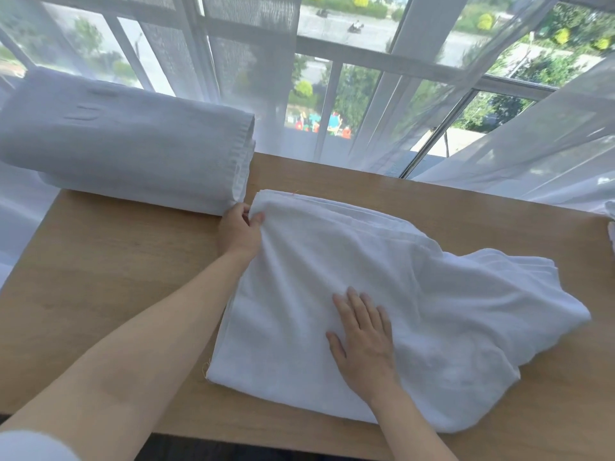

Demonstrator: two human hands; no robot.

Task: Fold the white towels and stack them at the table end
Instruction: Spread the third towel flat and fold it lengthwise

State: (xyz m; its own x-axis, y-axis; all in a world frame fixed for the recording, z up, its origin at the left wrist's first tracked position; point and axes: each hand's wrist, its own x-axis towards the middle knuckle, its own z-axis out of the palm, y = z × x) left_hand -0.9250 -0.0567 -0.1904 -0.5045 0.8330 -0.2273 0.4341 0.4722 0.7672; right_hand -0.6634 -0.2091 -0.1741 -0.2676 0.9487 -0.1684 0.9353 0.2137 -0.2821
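Observation:
A white towel point(399, 294) lies partly folded across the middle of the wooden table point(109, 277), its right side rumpled and bunched. My left hand point(239, 232) pinches the towel's far left corner between thumb and fingers. My right hand point(364, 341) lies flat on the towel's near part, fingers straight and spread, pressing it down. A tall stack of folded white towels point(126, 144) stands at the table's far left end, just beyond my left hand.
Sheer white curtains point(532, 134) hang along the table's far edge before a window. A bit of white cloth point(610, 224) shows at the right edge. Bare tabletop lies to the left of the towel and along the near edge.

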